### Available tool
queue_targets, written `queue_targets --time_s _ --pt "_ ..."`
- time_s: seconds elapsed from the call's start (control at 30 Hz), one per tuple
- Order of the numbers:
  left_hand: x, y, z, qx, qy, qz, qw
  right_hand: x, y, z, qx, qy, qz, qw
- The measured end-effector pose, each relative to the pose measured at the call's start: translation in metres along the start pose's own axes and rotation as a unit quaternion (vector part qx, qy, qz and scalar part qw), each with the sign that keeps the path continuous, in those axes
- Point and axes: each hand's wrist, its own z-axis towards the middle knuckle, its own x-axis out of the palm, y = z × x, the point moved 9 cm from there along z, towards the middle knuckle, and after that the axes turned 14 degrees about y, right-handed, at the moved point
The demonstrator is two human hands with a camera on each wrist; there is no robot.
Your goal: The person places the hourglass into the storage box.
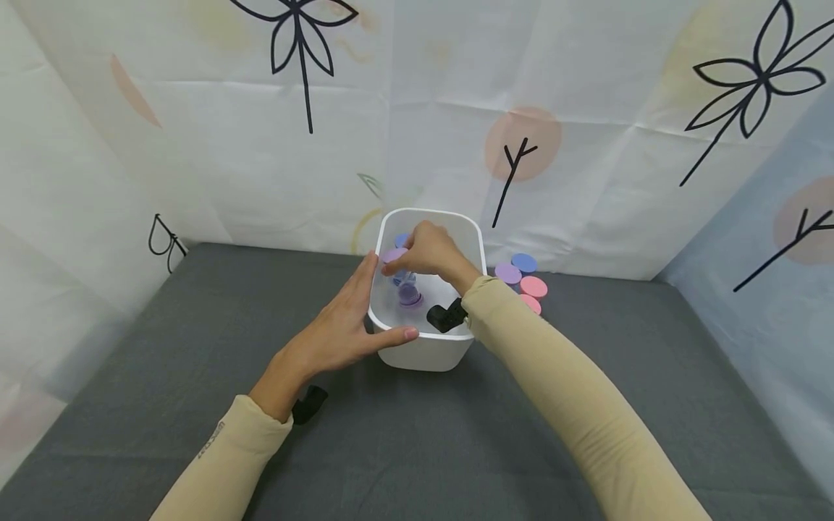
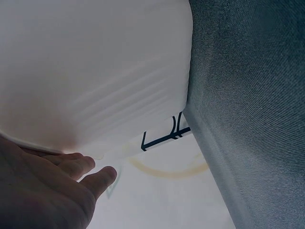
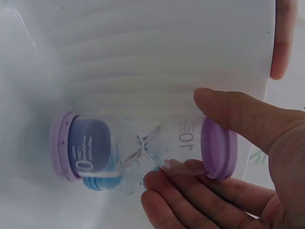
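While the left hand (image 1: 339, 329) steadies the white plastic bin (image 1: 426, 351) from outside, palm and straight fingers flat against its near-left wall and thumb along the rim, the right hand (image 1: 430, 250) reaches down inside it. That grip is clamped on a purple-capped sand timer (image 3: 143, 150): the wrist view shows thumb and fingertips (image 3: 164, 188) pinching it near its upper cap, the clear glass waist and purple sand plainly visible, its lower cap close to the bin's floor or touching it. A second, blue-capped timer (image 1: 401, 241) seems to lie deeper in the bin. Outside, just right of the bin on the grey bench (image 1: 195, 304), sit more timers (image 1: 521, 278) with blue, purple and pink caps.

I judge the step to be handling one timer inside the bin. The next move calls for a steady bin and a firm pinch on the slim glass, kept clear of the walls.
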Motion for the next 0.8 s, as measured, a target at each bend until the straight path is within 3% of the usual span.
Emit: queue_targets --time_s 0.3,0.8 --pt "0.0003 0.0004 0.0008 0.001 -0.003 0.003 1.0000 0.0049 -0.0066 0.0018 0.021 0.027 -0.028 0.999" --pt "-0.0008 -0.0008 -0.0005 0.000 -0.004 0.003 1.0000 0.0012 -0.0075 0.0007 0.001 0.004 -0.014 1.000"
